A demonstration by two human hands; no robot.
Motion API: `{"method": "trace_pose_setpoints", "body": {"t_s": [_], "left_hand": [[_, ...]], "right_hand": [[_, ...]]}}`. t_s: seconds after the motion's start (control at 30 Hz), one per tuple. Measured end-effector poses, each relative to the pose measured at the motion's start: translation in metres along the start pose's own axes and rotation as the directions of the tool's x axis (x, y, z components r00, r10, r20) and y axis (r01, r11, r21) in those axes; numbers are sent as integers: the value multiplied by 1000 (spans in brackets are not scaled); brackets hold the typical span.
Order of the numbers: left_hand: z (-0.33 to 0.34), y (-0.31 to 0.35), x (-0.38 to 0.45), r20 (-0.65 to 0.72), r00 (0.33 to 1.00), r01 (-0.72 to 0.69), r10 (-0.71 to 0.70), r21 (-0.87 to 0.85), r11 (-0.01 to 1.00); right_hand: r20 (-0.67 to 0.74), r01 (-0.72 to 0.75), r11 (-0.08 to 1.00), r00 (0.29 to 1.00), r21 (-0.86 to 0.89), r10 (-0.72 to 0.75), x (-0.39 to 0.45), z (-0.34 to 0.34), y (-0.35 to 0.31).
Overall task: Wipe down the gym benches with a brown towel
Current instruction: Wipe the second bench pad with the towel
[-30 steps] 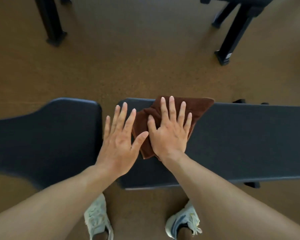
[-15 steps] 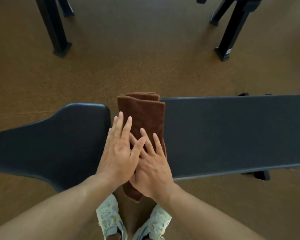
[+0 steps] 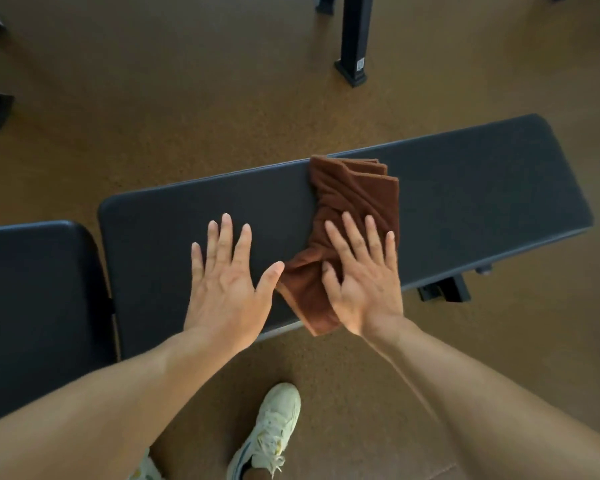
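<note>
Your right hand (image 3: 362,289) presses flat, fingers straight, on the brown towel (image 3: 352,209) draped across the dark desk (image 3: 465,202); your left hand (image 3: 227,282) lies open and flat on the pad just beside it, thumb near the towel's edge.

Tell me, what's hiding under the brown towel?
The brown towel lies on the long bench pad, so dark padding is under it. The right hand presses flat on top. Its near corner hangs past the pad's edge. Anything else beneath is covered.
</note>
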State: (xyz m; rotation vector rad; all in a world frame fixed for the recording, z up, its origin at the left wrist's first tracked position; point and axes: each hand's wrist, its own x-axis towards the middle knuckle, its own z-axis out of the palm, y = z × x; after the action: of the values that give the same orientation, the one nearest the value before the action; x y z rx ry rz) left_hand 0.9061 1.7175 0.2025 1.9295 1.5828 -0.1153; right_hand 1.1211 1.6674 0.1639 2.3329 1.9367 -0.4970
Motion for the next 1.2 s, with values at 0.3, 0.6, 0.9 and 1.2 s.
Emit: {"method": "trace_pose_setpoints", "body": {"t_s": [0.3, 0.6, 0.9, 1.2], "left_hand": [[20, -55, -31, -205, 979, -31, -3, -162, 986], [-33, -174, -81, -84, 938, 170, -336, -735, 657], [-105, -282, -102, 588, 808, 567, -19, -787, -244], [-158, -422, -144, -308, 837, 151, -452, -665, 732]], "right_hand": [[-148, -464, 800, 823, 380, 548, -22, 6, 43], [-200, 37, 966, 980, 257, 16, -45, 45, -196], [118, -186, 540, 980, 821, 159, -17, 49, -418], [138, -147, 755, 988, 639, 76, -93, 77, -528]]}}
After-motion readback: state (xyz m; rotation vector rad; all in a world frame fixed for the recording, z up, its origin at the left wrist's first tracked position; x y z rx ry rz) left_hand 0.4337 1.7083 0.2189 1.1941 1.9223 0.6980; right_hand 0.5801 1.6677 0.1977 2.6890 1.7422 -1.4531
